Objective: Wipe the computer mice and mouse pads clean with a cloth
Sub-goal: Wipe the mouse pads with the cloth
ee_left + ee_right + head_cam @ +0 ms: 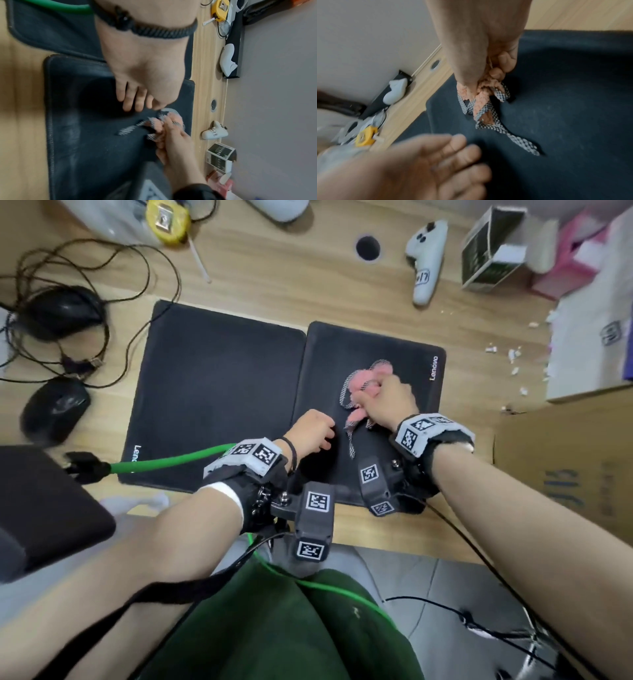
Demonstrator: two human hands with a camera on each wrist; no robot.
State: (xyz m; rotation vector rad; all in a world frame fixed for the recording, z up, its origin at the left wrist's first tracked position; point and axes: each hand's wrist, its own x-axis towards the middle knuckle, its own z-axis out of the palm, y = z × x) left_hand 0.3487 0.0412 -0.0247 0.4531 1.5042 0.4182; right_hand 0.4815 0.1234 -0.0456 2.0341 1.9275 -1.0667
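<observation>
Two black Lenovo mouse pads lie side by side on the wooden desk, the left pad [219, 392] bare. On the right pad [404, 350] my right hand [368, 397] grips a bunched pink cloth [364, 380] with checkered trim and holds it against the pad. In the right wrist view the cloth [482, 100] hangs from the right hand [488, 65] with a trim strip trailing on the pad [573, 94]. My left hand [320, 436] rests with relaxed fingers [132, 101] on the same pad's left part, holding nothing. Two black mice [65, 309] [54, 409] sit far left.
Tangled black cables surround the mice. At the desk's back are a yellow tape measure [168, 220], a cable hole [368, 247], a white controller [426, 258] and a green-and-white box [489, 251]. A cardboard box [565, 474] stands at right, white crumbs near it.
</observation>
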